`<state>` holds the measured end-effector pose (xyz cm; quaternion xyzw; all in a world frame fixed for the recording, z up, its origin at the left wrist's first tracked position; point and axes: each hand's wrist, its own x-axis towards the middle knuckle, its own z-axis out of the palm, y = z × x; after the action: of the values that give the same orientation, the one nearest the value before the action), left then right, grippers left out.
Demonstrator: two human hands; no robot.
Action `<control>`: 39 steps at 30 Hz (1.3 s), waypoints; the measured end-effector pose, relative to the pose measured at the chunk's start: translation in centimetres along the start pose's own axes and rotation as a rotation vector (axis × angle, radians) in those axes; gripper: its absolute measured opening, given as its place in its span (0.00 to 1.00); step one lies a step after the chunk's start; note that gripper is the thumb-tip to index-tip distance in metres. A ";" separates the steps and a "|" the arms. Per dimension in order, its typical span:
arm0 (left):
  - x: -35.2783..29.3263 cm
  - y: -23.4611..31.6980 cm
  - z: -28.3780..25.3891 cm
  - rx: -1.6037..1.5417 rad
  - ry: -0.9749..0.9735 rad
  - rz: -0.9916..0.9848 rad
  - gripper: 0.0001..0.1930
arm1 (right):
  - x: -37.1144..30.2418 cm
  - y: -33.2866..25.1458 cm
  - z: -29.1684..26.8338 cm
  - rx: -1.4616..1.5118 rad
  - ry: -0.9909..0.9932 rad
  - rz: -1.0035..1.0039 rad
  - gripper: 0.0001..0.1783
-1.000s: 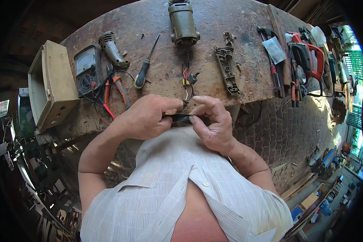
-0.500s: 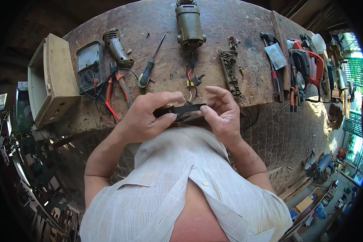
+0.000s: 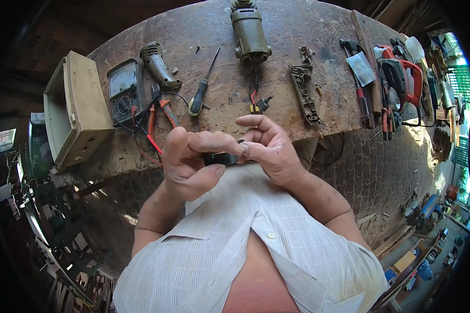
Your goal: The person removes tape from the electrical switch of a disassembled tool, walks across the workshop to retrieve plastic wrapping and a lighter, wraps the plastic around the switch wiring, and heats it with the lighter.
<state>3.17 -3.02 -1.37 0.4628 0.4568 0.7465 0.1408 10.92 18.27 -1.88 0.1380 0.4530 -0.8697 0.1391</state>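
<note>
My left hand [image 3: 193, 161] is closed round a roll of black tape [image 3: 220, 158], held close to my shirt by the table's near edge. The fingers cover most of the roll. Against the left index fingertip, my right hand [image 3: 271, 156] pinches with thumb and forefinger; a small dark bit of the tape shows there. Just beyond the hands, red and dark wires with a yellow tag [image 3: 256, 109] and a small black switch-like part [image 3: 263, 103] trail from an olive-green motor housing [image 3: 251, 39].
On the worn wooden table [image 3: 193, 31] lie a screwdriver [image 3: 198, 96], red-handled pliers [image 3: 168, 112], a multimeter [image 3: 124, 94], a grey tool handle [image 3: 159, 65] and an open casing half [image 3: 304, 96]. A beige box [image 3: 86, 99] stands left, a red power tool [image 3: 410, 83] right.
The strip of tape stretched between my hands no longer shows. My right hand has come left to the left fingertips, and my left hand has turned. The view has shifted slightly.
</note>
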 end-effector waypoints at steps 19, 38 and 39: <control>-1.7 -1.1 1.8 -0.207 0.233 0.094 0.46 | 0.9 1.7 0.2 0.281 -0.335 0.149 0.21; -3.8 14.0 -7.5 1.391 0.104 0.171 0.07 | 3.1 -0.5 9.9 -0.651 -0.458 -0.062 0.10; -4.3 16.3 -9.7 1.478 0.133 0.157 0.07 | 3.8 -0.7 9.5 -0.902 -0.501 -0.236 0.13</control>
<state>1.01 -19.92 7.92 0.4221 0.8127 0.2792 -0.2887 6.07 10.34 2.56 -0.1995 0.7476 -0.6043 0.1900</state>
